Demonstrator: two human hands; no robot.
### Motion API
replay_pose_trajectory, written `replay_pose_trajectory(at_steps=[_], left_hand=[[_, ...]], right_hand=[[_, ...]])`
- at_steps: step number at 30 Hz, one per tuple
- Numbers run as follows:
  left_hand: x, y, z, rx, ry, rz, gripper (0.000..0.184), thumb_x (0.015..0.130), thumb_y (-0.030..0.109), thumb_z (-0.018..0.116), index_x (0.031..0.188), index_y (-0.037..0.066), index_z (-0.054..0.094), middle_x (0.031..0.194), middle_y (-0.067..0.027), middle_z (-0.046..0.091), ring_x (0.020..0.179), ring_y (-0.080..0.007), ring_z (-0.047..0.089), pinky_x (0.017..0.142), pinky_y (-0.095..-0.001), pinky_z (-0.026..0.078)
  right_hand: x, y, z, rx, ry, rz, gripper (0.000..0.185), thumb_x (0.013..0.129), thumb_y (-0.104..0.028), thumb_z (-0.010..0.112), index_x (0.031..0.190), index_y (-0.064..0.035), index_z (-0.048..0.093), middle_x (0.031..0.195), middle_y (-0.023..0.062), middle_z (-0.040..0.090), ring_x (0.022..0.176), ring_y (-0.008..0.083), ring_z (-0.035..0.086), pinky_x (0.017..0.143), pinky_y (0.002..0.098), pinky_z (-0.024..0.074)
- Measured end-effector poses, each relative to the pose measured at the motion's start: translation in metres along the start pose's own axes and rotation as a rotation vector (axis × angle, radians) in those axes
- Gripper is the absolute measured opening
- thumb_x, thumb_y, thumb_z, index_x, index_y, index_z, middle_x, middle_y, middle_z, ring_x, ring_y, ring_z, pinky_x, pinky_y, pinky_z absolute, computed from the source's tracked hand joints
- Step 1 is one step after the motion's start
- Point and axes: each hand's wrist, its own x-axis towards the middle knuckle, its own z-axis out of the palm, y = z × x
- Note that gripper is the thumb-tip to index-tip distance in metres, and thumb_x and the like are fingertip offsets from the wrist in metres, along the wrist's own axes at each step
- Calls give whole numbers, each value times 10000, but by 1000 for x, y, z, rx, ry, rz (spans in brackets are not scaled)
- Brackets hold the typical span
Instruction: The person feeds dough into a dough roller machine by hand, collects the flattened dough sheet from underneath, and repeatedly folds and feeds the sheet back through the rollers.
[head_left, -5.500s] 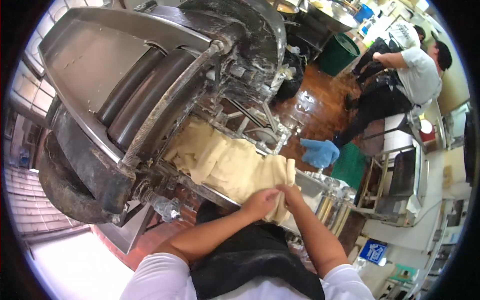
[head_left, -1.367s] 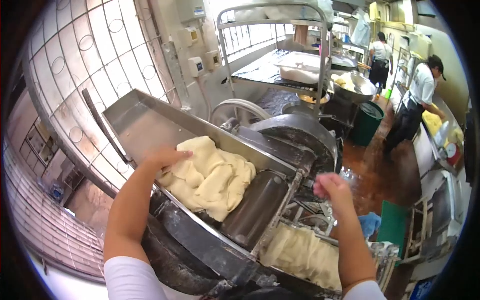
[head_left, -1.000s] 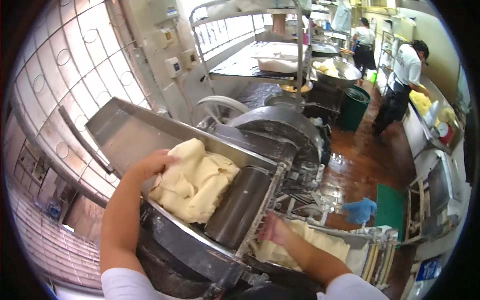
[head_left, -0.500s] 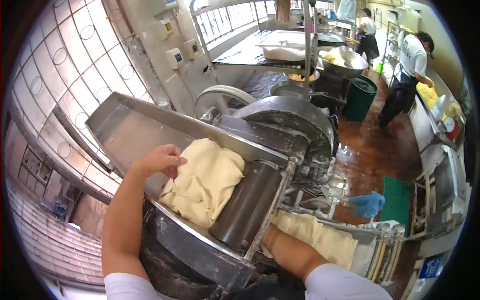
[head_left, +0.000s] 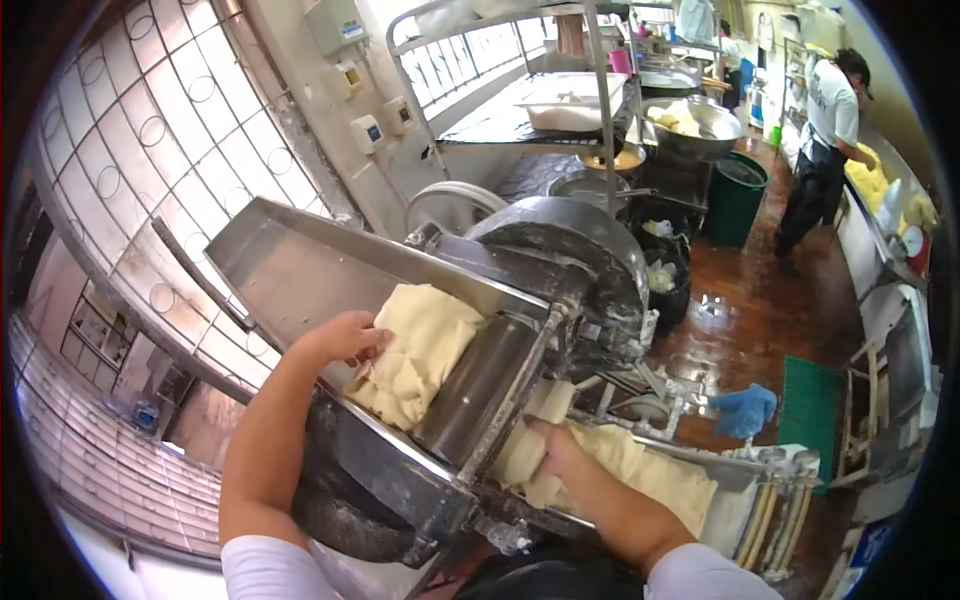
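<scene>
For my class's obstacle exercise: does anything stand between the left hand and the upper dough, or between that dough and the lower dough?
Nothing visible separates the left hand from the upper dough. Between it and the lower dough lie the dark roller and a metal bar.

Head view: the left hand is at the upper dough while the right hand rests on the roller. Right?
Not quite: the head view shows the right hand at the lower dough, not on the roller. The left hand is at the upper dough.

Green bin (head_left: 733, 212) near a metal bowl (head_left: 692, 146)
</scene>
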Motion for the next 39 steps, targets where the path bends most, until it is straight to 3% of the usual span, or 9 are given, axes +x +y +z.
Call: replay_pose_trajectory(at_steps=[2,4,9,13,16,21,23,25,39], left_hand=[[-8,2,2,65,14,-14,369,902,386,586,1038,43,607,822,-41,613,705,-137,577,616,-306,488],[-9,-10,2,117,452,124,386,877,381,613,1031,28,606,870,-76,627,798,-149,602,691,-289,500],[-149,77,45,-496,364,441,399,859,321,669,1100,14,583,911,-54,629,883,-132,600,782,-279,481],[-219,74,136,-630,-565,757,484,828,262,736,1171,-30,558,1117,-117,628,1045,-205,588,904,-330,457],[-226,67,244,-685,-928,270,438,886,235,668,1247,32,526,1066,-37,588,1019,-123,531,890,-281,416],[-138,-55,428,-919,-599,-136,337,904,234,583,1191,63,543,937,-23,616,884,-106,570,721,-265,481],[-101,-65,457,-1055,-351,-385,269,891,222,590,1138,118,565,960,-25,636,888,-125,591,780,-343,481],[-43,-91,480,-1248,-370,-511,323,881,249,590,1177,125,559,1046,-40,638,949,-197,598,893,-394,464],[54,-55,454,-1932,195,-412,354,873,258,595,1196,119,552,1086,-53,626,984,-225,589,920,-398,452]], right_hand=[[-3,-2,-20,-35,-35,-81,423,860,-167,664,1222,3,525,1120,141,612,1014,316,606,866,461,499],[-26,-9,-25,-58,9,-108,421,857,-156,665,1222,4,528,1122,144,611,1015,315,607,866,457,501],[-52,-17,-57,-101,8,-173,429,849,-123,669,1230,9,522,1135,156,609,1026,313,608,868,444,507],[-78,-23,-79,-134,-45,-194,455,872,-170,660,1256,2,486,1187,164,589,1064,325,594,919,459,490],[-99,-29,-91,-174,-14,-229,444,869,-154,656,1249,16,500,1173,167,598,1048,316,601,908,439,490],[-141,-43,-107,-255,74,-248,453,865,-149,658,1252,29,504,1172,170,602,1042,306,602,894,422,488],[-154,-49,-115,-278,73,-262,425,870,-115,645,1236,51,507,1163,167,603,1031,293,612,889,411,504],[-176,-58,-115,-306,116,-259,424,873,-112,639,1238,54,503,1166,169,601,1029,293,611,889,411,503],[-282,-77,-139,-437,333,-370,444,852,-108,652,1237,61,512,1176,168,606,1036,277,606,904,384,477]])
